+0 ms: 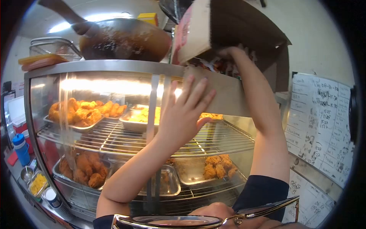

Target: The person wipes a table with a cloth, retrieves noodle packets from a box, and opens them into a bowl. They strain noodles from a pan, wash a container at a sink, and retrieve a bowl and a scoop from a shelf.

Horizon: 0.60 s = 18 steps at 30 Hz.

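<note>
An open cardboard box (225, 89) stands on top of a glass-fronted display cabinet (152, 68), its front flap hanging over the cabinet's edge. Inside the box lie small packets (219, 65), partly hidden in shadow. My right hand (238, 53) reaches into the box; its fingers are blurred and dark, so what they touch cannot be made out. Against the cabinet's upper front, at the left end of the hanging flap, my left hand (188, 101) lies with its fingers spread, holding nothing.
Trays of fried food (85, 114) fill the cabinet's wire shelves. A large pan (124, 40) and a wire basket (53, 45) sit on top. At left are a blue bottle (21, 149) and stacked cups (53, 198). A written whiteboard (318, 126) hangs at right.
</note>
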Each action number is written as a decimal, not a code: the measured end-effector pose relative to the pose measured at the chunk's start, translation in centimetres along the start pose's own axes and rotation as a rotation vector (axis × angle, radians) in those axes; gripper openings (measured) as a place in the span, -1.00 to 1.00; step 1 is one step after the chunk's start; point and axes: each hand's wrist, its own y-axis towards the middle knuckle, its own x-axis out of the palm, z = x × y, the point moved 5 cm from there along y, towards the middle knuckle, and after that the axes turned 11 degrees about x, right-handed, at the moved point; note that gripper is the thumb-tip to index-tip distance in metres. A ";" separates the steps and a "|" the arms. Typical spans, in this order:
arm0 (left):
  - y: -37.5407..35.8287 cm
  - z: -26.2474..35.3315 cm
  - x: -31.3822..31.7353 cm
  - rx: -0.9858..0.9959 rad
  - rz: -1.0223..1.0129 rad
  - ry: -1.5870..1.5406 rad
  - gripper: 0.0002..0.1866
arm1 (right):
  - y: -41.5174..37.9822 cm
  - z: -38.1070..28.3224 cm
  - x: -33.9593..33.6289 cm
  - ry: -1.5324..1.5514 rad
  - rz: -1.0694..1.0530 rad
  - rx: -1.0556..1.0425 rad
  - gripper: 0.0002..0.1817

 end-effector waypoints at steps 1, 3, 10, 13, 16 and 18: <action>0.0 0.0 0.0 0.007 0.009 -0.023 -0.35 | 1.2 -0.4 1.0 0.015 0.029 -0.078 -0.45; -0.3 -0.1 0.1 -0.014 0.041 -0.034 -0.34 | 4.2 -1.1 2.1 0.017 0.114 -0.219 -0.42; -0.7 0.1 0.1 -0.014 0.107 -0.076 -0.35 | 8.0 -0.4 3.1 0.072 0.600 -0.230 -0.33; -0.9 0.0 0.2 -0.017 0.101 -0.094 -0.35 | 1.2 -2.1 3.9 0.367 0.072 -0.019 -0.44; -1.0 0.1 0.3 -0.025 0.101 -0.089 -0.36 | 1.6 -2.7 3.4 0.044 0.174 -0.250 -0.45; -0.9 0.2 0.1 -0.024 0.099 -0.106 -0.36 | -0.7 -3.9 3.8 0.505 -0.271 -0.204 -0.44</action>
